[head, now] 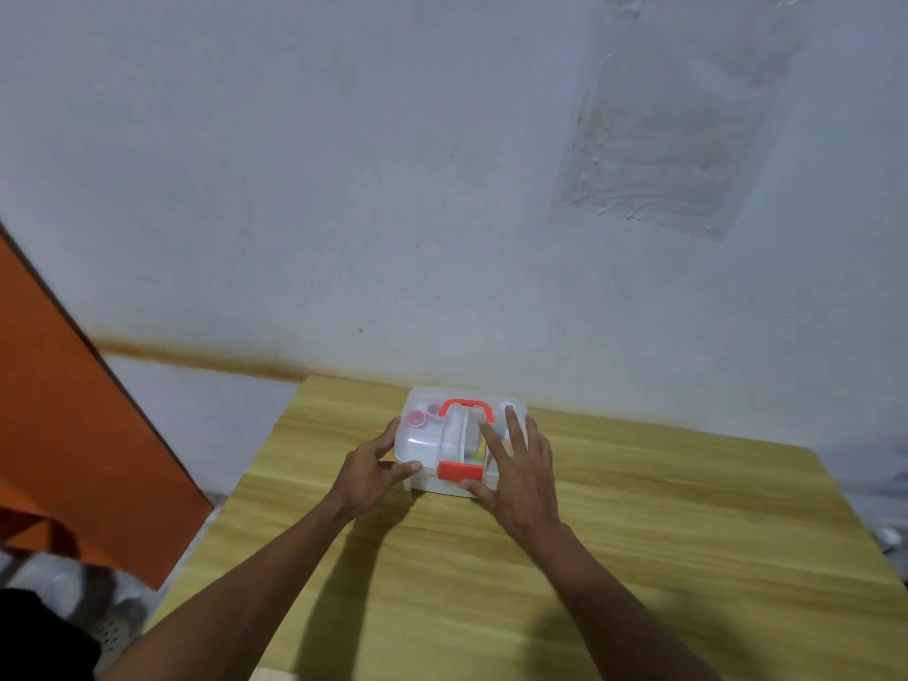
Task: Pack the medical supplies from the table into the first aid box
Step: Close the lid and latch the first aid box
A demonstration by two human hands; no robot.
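A translucent white first aid box [422,442] with a red handle [466,406] and a red front latch [459,470] stands near the far edge of the wooden table [638,557], its lid down. Pink-capped items and a yellow item show faintly through the lid. My left hand [376,471] grips the box's front left corner, thumb on the lid edge. My right hand [518,466] lies flat on the right part of the lid, fingers spread, thumb under the latch.
A white wall [442,189] rises right behind the table. An orange panel [73,420] leans at the left. Beyond the table's left edge lies the floor with some cloth [59,587].
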